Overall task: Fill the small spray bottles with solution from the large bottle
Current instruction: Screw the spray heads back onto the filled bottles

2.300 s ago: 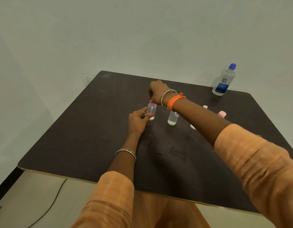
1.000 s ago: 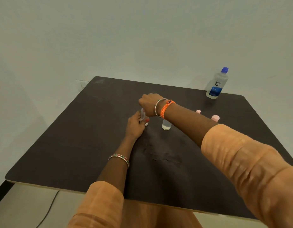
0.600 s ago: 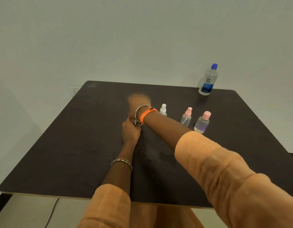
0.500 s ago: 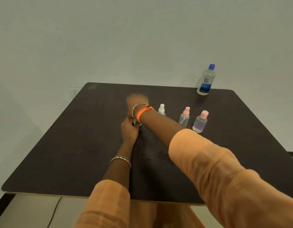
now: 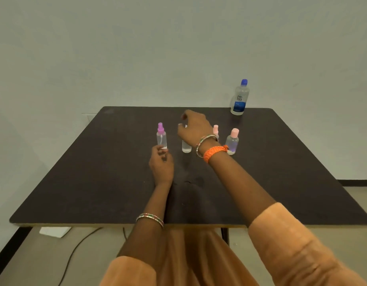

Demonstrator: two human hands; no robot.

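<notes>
- On the dark table: four small bottles in a row mid-table.
- Large bottle: capped, upright at the far right corner, well apart from both hands.
- Right hand: fingers loosely curled above the second bottle, gripping nothing visible.
- Left hand: relaxed, fingertips touching the purple-topped bottle.
- Pink-capped bottles: closed; liquid levels unclear, so filling appears largely done.

Dark table bears four small spray bottles and large bottle.
</notes>
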